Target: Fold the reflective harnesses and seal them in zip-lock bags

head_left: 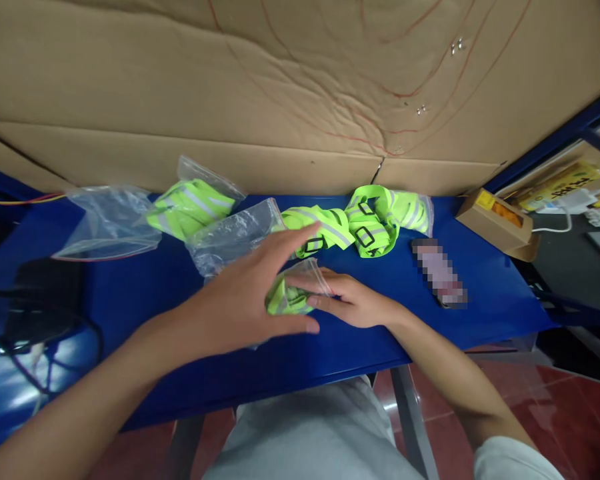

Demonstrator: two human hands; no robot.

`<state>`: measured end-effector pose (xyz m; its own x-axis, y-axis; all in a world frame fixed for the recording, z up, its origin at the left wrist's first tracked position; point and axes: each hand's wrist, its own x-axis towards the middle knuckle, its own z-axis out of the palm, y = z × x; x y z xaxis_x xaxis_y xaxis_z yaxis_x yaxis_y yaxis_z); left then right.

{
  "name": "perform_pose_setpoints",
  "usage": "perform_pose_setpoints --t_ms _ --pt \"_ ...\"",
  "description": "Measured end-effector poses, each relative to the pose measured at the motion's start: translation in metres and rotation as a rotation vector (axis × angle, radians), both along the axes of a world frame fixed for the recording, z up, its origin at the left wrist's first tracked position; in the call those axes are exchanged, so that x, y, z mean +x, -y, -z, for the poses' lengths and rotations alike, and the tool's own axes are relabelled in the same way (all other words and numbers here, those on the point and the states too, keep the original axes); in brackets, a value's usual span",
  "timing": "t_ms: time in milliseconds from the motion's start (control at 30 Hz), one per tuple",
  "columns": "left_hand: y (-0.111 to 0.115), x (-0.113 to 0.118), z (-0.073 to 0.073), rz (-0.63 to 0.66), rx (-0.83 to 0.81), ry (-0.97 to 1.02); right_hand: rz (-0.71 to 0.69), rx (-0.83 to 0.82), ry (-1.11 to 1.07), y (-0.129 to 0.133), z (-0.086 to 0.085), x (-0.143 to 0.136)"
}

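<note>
A small clear zip bag (289,298) with a neon-yellow reflective strap inside is between my hands, above the blue table (380,340). My right hand (357,300) pinches the bag at its open edge, the fingers partly inside its mouth. Around the bag's left side is my left hand (245,293), thumb and fingers spread wide; whether its palm touches the plastic is hidden. Just beyond lie bundled yellow straps (325,225) with black buckles, and more coiled straps (373,223) to their right. Another bag of strap (193,208) rests further left.
Flat clear bags (113,223) lie at the back left and behind my left hand. A phone (439,272) is at the right, near an open cardboard box (497,220). Dark cables (45,320) run over the left side. A cardboard panel (180,80) stands along the back.
</note>
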<state>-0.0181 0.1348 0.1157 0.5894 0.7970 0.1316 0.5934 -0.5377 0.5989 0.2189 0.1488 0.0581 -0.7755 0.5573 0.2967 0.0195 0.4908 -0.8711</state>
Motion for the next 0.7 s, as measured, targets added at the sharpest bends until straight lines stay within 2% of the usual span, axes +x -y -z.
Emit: perform_pose_setpoints --t_ms 67,167,233,300,367,400,433,567,633,700 --pt "-0.007 -0.010 0.006 -0.096 -0.163 0.001 -0.033 0.025 -0.029 0.004 -0.006 -0.004" --pt "-0.012 -0.017 0.024 -0.005 -0.478 0.112 0.008 0.040 -0.092 0.010 -0.012 -0.008" --pt "-0.011 -0.020 0.036 0.040 -0.614 0.237 0.137 0.057 -0.107 0.011 -0.014 -0.006" --pt "-0.007 -0.023 0.042 -0.026 -0.682 0.342 0.335 0.058 -0.107 0.008 -0.014 0.000" --pt "-0.003 -0.026 0.044 -0.090 -0.710 0.400 0.506 0.022 -0.119 0.003 -0.014 0.008" --pt "-0.002 -0.027 0.043 -0.106 -0.704 0.414 0.543 -0.014 -0.134 0.001 -0.013 0.011" --pt "-0.002 -0.028 0.042 -0.109 -0.687 0.429 0.536 -0.064 -0.150 -0.001 -0.013 0.014" --pt "-0.004 -0.028 0.039 -0.175 -0.673 0.531 0.349 -0.296 -0.113 0.001 -0.006 0.009" --pt "-0.007 -0.027 0.039 -0.228 -0.682 0.542 0.335 -0.363 -0.084 0.005 -0.002 0.002" --pt "-0.008 -0.025 0.039 -0.286 -0.629 0.497 0.379 -0.396 -0.081 0.007 0.003 -0.004"
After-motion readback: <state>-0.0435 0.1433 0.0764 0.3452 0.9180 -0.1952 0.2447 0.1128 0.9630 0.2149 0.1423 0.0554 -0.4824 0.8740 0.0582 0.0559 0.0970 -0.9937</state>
